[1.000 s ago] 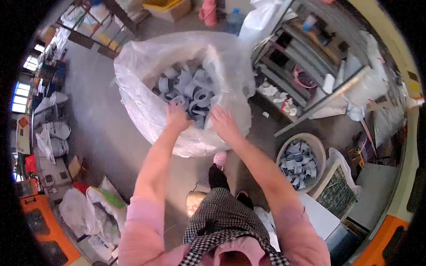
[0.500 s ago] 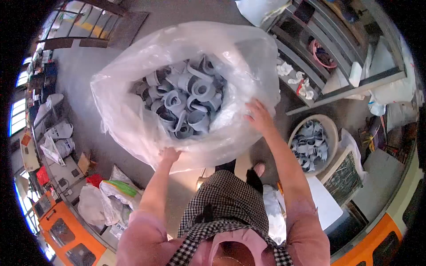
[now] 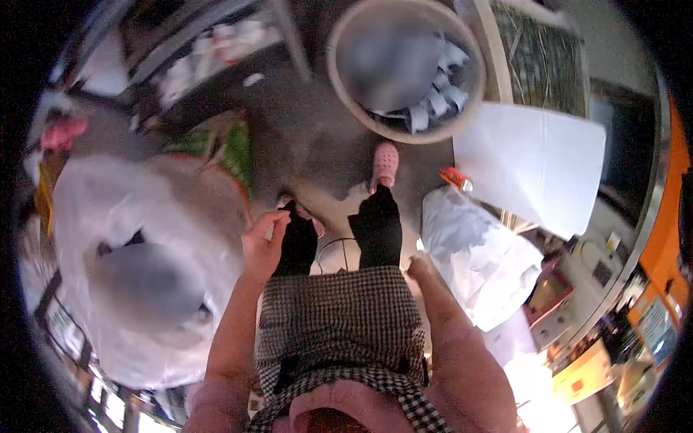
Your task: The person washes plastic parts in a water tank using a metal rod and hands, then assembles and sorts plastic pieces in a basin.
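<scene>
My left hand (image 3: 264, 242) hangs over my left trouser leg, in front of the checked apron (image 3: 339, 303). Its fingers are loosely bent, with a gap to the thumb, and nothing shows in them. Down at my other side, my right hand (image 3: 421, 265) is beside the apron and near a white bag (image 3: 480, 252); its fingers are blurred. A big translucent plastic bag (image 3: 202, 231) stands at the left, its contents smeared into a grey patch. Ahead is a round tub (image 3: 334, 72) with grey curved plastic pieces (image 3: 437, 101) in it.
A white board (image 3: 538, 162) lies to the right of the tub. Pink clogs (image 3: 386, 162) are on my feet on the dark floor. A metal rack (image 3: 289, 43) stands at the upper left. Orange machine panels (image 3: 664, 260) line the right edge.
My view has turned right, so the big bag is now at left and the tub ahead. Both hands have left the bag's rim and come down beside my apron.
</scene>
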Motion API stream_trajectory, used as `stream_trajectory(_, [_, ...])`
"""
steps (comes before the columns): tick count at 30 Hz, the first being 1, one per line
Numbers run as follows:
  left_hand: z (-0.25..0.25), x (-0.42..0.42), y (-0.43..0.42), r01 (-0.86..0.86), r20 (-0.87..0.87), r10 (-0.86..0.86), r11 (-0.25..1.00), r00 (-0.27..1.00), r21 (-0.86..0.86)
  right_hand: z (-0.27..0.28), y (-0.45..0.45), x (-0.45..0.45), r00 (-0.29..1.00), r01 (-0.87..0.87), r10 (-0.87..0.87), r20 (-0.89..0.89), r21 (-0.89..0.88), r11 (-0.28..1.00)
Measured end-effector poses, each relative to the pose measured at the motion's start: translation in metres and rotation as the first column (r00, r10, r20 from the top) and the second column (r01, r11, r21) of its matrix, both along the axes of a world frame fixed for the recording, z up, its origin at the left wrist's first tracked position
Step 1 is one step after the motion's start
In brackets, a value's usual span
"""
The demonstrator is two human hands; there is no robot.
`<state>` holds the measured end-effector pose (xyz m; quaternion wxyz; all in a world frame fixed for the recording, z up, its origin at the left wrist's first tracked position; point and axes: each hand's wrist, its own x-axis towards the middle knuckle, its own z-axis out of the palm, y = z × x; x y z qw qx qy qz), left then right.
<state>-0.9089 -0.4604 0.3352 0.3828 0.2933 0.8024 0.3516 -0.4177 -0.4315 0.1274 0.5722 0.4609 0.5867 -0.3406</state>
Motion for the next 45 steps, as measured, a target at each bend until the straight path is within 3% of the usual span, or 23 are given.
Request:
stream_trajectory(2, [-0.057, 0.026, 0.022, 0.099, 0.011, -0.099, 0.995, 0.995, 0.001, -0.04, -0.069, 0.041, 0.999, 0.052, -0.05, 0.022, -0.124, 0.991])
stream_trajectory(3, [-0.083, 0.034, 0.034, 0.146, 0.023, -0.146, 0.989, 0.989, -0.023, -0.04, -0.097, 0.051, 0.947, -0.096, 0.08, -0.31, -0.036, 0.995])
stream_trajectory(6, [-0.139, 0.059, 0.062, 0.255, 0.073, -0.249, 0.963, 0.966, -0.09, -0.071, -0.143, 0.034, 0.928, 0.224, -0.255, -0.272, -0.14, 0.965])
stream_trajectory(8, [-0.17, 0.066, 0.075, 0.34, 0.078, -0.333, 0.932, 0.94, -0.123, -0.093, -0.15, 0.003, 0.887, 0.354, -0.386, -0.254, -0.163, 0.921])
stream_trajectory(14, [-0.218, 0.075, 0.106, 0.409, 0.013, -0.412, 0.9, 0.911, -0.15, -0.137, -0.102, -0.054, 0.8, 0.484, -0.504, -0.325, -0.145, 0.863])
stream_trajectory(18, [-0.224, 0.062, 0.136, 0.469, -0.103, -0.48, 0.876, 0.871, -0.116, -0.141, -0.034, -0.044, 0.826, 0.441, -0.435, -0.359, -0.071, 0.895])
stream_trajectory(22, [-0.222, 0.043, 0.163, 0.436, -0.139, -0.442, 0.897, 0.886, -0.074, -0.133, 0.047, -0.022, 0.872, 0.37, -0.328, -0.364, 0.05, 0.928])
stream_trajectory(31, [-0.212, 0.013, 0.167, 0.121, -0.233, -0.087, 0.983, 0.969, 0.136, -0.122, 0.201, -0.007, 0.92, 0.139, -0.024, -0.392, 0.267, 0.954])
stream_trajectory(33, [-0.207, 0.007, 0.166, 0.195, -0.326, -0.178, 0.981, 0.928, 0.021, -0.127, 0.229, -0.015, 0.905, 0.066, 0.064, -0.421, 0.287, 0.956])
stream_trajectory(37, [-0.203, 0.02, 0.166, 0.109, -0.409, -0.087, 0.994, 0.908, 0.03, -0.143, 0.275, -0.039, 0.834, -0.039, 0.21, -0.511, 0.325, 0.945])
stream_trajectory(39, [-0.212, 0.021, 0.159, 0.261, -0.536, -0.334, 0.942, 0.775, -0.21, -0.152, 0.295, -0.056, 0.773, -0.08, 0.271, -0.574, 0.336, 0.938])
stream_trajectory(41, [-0.201, 0.029, 0.151, 0.252, -0.574, -0.368, 0.928, 0.731, -0.275, -0.163, 0.31, -0.078, 0.678, -0.119, 0.324, -0.66, 0.336, 0.934])
stream_trajectory(43, [-0.186, 0.033, 0.154, 0.219, -0.454, -0.338, 0.93, 0.824, -0.294, -0.172, 0.329, -0.106, 0.429, -0.09, 0.394, -0.813, 0.395, 0.914])
stream_trajectory(44, [-0.178, 0.037, 0.155, 0.209, -0.472, -0.342, 0.927, 0.812, -0.312, -0.178, 0.34, -0.122, 0.313, 0.029, 0.452, -0.835, 0.484, 0.874])
stream_trajectory(45, [-0.17, 0.042, 0.158, 0.204, -0.472, -0.343, 0.924, 0.812, -0.322, -0.19, 0.352, -0.148, 0.576, 0.251, 0.454, -0.679, 0.676, 0.693])
